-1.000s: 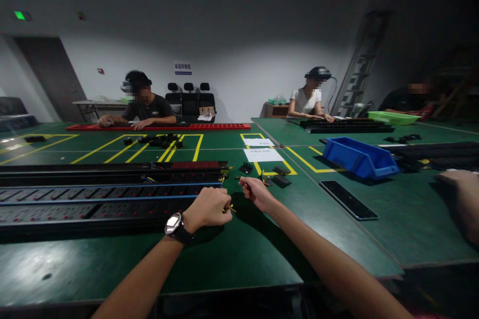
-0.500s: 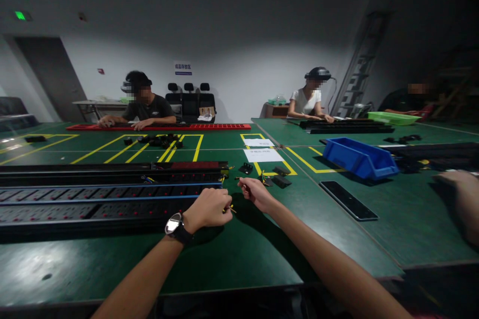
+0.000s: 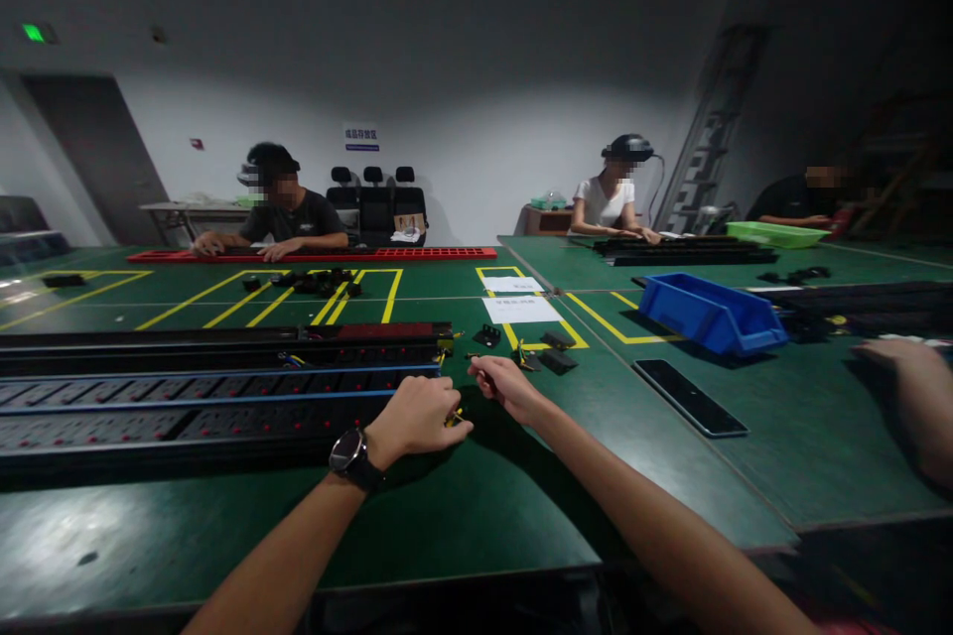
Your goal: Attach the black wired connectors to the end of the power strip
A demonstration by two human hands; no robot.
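Note:
My left hand (image 3: 424, 414), with a watch (image 3: 347, 452) on its wrist, bends over the right end of the nearest black socket strip (image 3: 283, 428). Its fingers are closed around yellow wires (image 3: 457, 418) that show beside the thumb. Just to the right, my right hand (image 3: 507, 387) is raised a little above the table in a pinch. A small dark tip shows at its fingertips, too small to name. Behind lies a second socket strip (image 3: 260, 390) between blue edges, with more yellow wire (image 3: 445, 349) at its end.
Small black parts (image 3: 557, 358) lie beyond my right hand, near white paper labels (image 3: 513, 310). A phone (image 3: 691, 399) and a blue bin (image 3: 711, 316) are to the right. A co-worker's hand (image 3: 912, 377) rests at the right edge. Two people work across the green table (image 3: 566, 506).
My left thumb has stretched slightly to the right over the yellow wires, and its wrist has turned a little. My right hand has dipped slightly, still pinched. The view has shifted a little.

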